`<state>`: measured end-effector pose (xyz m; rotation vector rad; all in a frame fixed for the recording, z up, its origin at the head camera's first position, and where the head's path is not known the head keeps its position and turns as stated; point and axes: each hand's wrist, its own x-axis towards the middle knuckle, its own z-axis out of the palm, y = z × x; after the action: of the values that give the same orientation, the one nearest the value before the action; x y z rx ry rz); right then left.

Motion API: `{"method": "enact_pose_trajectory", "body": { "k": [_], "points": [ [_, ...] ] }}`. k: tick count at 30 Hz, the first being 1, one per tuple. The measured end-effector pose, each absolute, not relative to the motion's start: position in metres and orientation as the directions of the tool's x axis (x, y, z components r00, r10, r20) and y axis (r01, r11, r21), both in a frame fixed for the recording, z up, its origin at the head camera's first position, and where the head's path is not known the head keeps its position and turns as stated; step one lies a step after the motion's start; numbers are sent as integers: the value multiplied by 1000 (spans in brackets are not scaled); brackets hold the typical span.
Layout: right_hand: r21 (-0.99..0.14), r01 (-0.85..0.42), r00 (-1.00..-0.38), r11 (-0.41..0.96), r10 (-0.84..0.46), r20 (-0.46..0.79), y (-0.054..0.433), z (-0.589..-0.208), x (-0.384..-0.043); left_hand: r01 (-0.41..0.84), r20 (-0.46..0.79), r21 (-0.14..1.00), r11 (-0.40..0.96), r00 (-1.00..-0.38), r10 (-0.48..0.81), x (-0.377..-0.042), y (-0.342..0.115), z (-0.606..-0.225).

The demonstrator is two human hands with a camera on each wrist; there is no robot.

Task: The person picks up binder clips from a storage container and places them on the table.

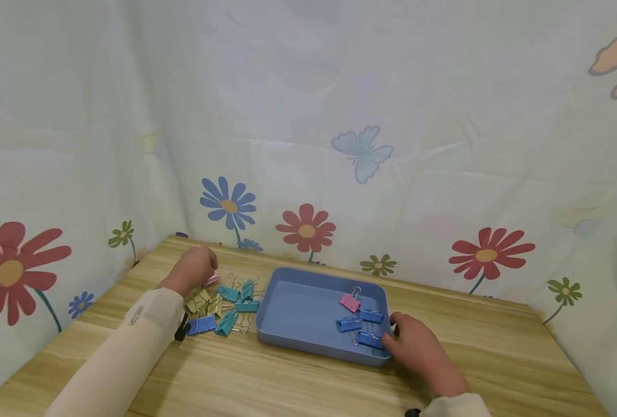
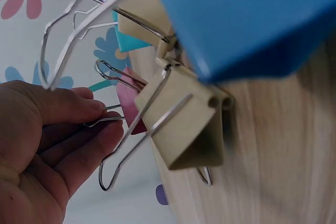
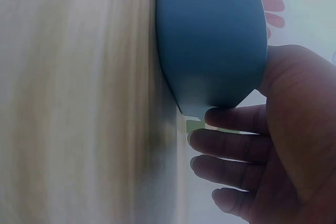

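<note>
At the left of the table, my left hand (image 1: 194, 270) reaches over a pile of binder clips. Its thumb and fingers pinch the wire handle of a pink binder clip (image 2: 130, 103), which lies behind a khaki binder clip (image 2: 181, 116) in the left wrist view. My right hand (image 1: 418, 346) holds the right end of a shallow blue tray (image 1: 300, 313), thumb at the rim and index finger against the outer wall. Inside the tray, a pink binder clip (image 1: 350, 302) and three blue binder clips (image 1: 349, 324) lie toward the right end.
Several teal binder clips (image 1: 227, 322) lie between the pile and the tray, with a blue binder clip (image 1: 202, 325) at the pile's near side. A black clip (image 1: 182, 329) is partly hidden by the left sleeve. Behind the wooden table (image 1: 225, 376) hangs a flower-printed curtain (image 1: 287, 116).
</note>
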<state>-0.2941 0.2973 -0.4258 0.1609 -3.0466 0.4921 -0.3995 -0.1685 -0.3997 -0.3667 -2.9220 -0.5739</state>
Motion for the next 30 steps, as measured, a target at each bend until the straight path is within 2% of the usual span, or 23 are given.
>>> {"method": "enact_pose_trajectory", "body": {
  "k": [8, 16, 30],
  "points": [
    [-311, -134, -990, 941, -112, 85, 297, -426, -293, 276, 162, 246, 929, -957, 241, -401, -174, -407],
    [-316, -125, -991, 940, -106, 77, 297, -425, -293, 290, 114, 320, 902, -957, 267, -393, -165, -409],
    [-316, -123, -992, 941, -107, 68, 296, -422, -292, 293, 106, 336, 895, -956, 273, -389, -162, -410]
  ]
}}
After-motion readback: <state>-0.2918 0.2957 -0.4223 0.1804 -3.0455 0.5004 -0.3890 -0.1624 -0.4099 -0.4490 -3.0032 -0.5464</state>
